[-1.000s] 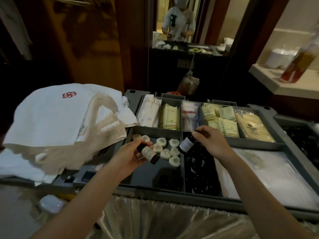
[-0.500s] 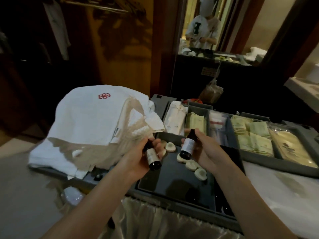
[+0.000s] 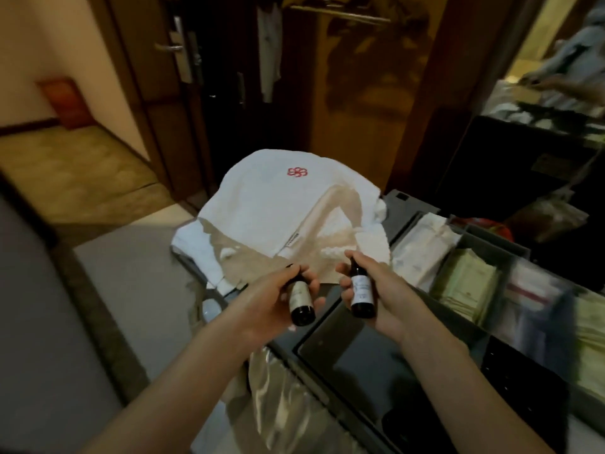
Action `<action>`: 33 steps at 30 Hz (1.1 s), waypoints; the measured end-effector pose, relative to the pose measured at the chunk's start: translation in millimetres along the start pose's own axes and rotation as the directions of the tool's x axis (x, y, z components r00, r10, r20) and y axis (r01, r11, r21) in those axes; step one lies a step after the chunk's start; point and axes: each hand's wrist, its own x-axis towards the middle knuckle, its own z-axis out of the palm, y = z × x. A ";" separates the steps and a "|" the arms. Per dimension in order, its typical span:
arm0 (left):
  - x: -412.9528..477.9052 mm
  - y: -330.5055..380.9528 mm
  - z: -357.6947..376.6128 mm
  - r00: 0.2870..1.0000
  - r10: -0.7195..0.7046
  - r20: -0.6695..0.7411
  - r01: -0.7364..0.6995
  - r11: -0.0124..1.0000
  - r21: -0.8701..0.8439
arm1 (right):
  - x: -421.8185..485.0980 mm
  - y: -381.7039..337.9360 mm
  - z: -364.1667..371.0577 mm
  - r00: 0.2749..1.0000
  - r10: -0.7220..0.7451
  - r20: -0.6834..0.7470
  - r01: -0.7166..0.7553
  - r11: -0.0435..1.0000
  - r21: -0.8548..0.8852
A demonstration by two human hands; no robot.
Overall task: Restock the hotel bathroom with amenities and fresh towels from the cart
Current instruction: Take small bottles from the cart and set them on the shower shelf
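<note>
My left hand (image 3: 271,298) grips a small dark amenity bottle (image 3: 300,304) with a pale label, its base pointing toward me. My right hand (image 3: 384,293) holds a second dark bottle (image 3: 361,291) with a white label, cap up. Both hands hover over the left end of the grey cart tray (image 3: 353,365). A stack of white towels (image 3: 278,211) with a red flower logo lies on the cart just beyond my hands.
Tray compartments to the right hold white packets (image 3: 422,247) and green sachets (image 3: 465,283). A plastic bag liner (image 3: 281,388) hangs off the cart's front. A dark wooden door (image 3: 183,77) and wardrobe stand behind; carpeted floor (image 3: 75,178) lies to the left.
The view has swung left, away from the cart's right side. Both hands have lifted out of the tray with their bottles and now sit close together near the towels.
</note>
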 end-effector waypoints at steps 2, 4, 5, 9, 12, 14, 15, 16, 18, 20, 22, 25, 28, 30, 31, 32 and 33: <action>-10.4 -6.1 -5.5 0.997 0.055 -0.051 -0.055 0.998 0.010 | 0.6 4.8 5.5 0.998 0.018 0.068 -0.014 0.998 -0.062; -23.1 -12.8 -12.5 0.985 0.126 -0.118 -0.125 0.992 0.019 | -1.8 11.7 13.7 0.991 0.027 0.133 -0.003 0.984 -0.179; -31.7 -15.5 -15.3 0.976 0.159 -0.145 -0.157 0.987 0.025 | -4.1 15.4 18.5 0.984 0.028 0.174 0.017 0.967 -0.253; -75.7 -22.4 -36.1 0.928 0.306 -0.214 -0.302 0.952 0.055 | -14.2 31.3 42.6 0.927 0.051 0.372 0.165 0.835 -0.525; -114.6 -27.2 -56.8 0.836 0.450 -0.313 -0.429 0.893 0.135 | -22.9 45.5 67.6 0.856 0.073 0.512 0.301 0.735 -0.608; -141.3 -33.0 -71.8 0.741 0.527 -0.417 -0.493 0.848 0.195 | -31.6 60.8 89.1 0.807 0.098 0.583 0.367 0.689 -0.624; -156.1 -35.8 -78.9 0.689 0.559 -0.462 -0.514 0.826 0.232 | -36.6 70.0 101.2 0.777 0.108 0.620 0.410 0.661 -0.629; -170.8 -38.5 -86.6 0.636 0.587 -0.500 -0.519 0.806 0.286 | -41.5 79.8 113.6 0.744 0.119 0.658 0.456 0.630 -0.629; -202.7 -43.1 -98.8 0.546 0.628 -0.554 -0.497 0.775 0.389 | -53.0 99.9 138.3 0.675 0.158 0.721 0.524 0.585 -0.619; -235.2 -46.8 -110.8 0.459 0.656 -0.600 -0.485 0.750 0.449 | -65.4 119.5 160.5 0.595 0.205 0.777 0.584 0.555 -0.593; -268.0 -49.1 -124.7 0.371 0.676 -0.637 -0.466 0.728 0.503 | -78.9 139.3 183.4 0.504 0.248 0.827 0.664 0.502 -0.555; -318.9 -52.6 -150.5 0.245 0.700 -0.670 -0.397 0.703 0.590 | -99.6 173.7 220.7 0.386 0.300 0.872 0.742 0.461 -0.487; -371.1 -57.3 -179.8 0.129 0.707 -0.695 -0.366 0.686 0.629 | -121.6 214.3 260.3 0.304 0.341 0.890 0.777 0.452 -0.438; -407.5 -60.9 -200.4 0.059 0.716 -0.696 -0.394 0.657 0.643 | -138.5 244.5 288.0 0.236 0.366 0.900 0.792 0.464 -0.397; -425.4 -63.2 -210.8 0.028 0.717 -0.697 -0.397 0.648 0.651 | -147.3 260.6 301.7 0.202 0.379 0.903 0.796 0.473 -0.377; -443.7 -65.5 -222.4 -0.009 0.714 -0.700 -0.392 0.642 0.659 | -157.2 277.0 315.4 0.172 0.389 0.905 0.798 0.484 -0.360; -462.0 -68.1 -234.0 -0.048 0.705 -0.707 -0.386 0.640 0.664 | -167.7 294.2 329.1 0.151 0.396 0.906 0.798 0.492 -0.348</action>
